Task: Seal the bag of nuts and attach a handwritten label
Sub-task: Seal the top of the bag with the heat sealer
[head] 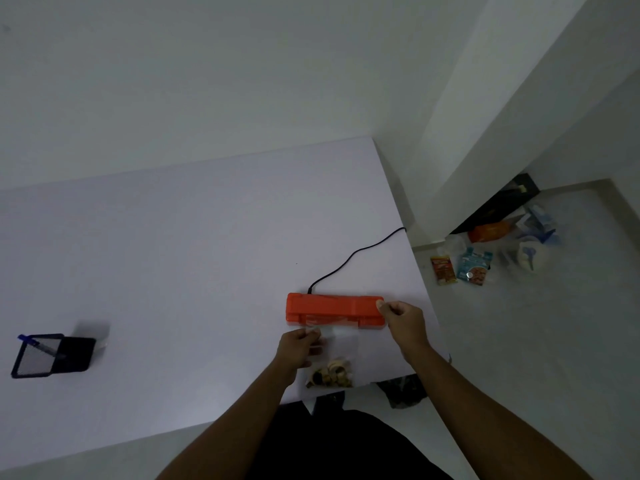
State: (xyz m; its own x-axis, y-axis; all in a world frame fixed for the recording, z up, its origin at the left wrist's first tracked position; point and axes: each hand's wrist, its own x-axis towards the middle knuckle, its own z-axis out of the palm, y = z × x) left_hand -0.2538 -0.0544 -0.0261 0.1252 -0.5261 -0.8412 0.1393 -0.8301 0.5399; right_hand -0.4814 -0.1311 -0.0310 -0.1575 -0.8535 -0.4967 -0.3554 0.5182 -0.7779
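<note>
Head view: bag of nuts [332,358] at table [173,254] near edge, 6 o'clock of orange sealer [334,311]. Left hand [299,344] pinched bag's top corner; right hand [403,318] fingers curled at sealer's 3 o'clock end, grip unclear. Bag likely light, floppy, slippery; hold top corners.

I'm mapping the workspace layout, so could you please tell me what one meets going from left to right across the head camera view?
Black mesh pen holder → left hand → orange sealer → right hand → snack packets on the floor.
</note>
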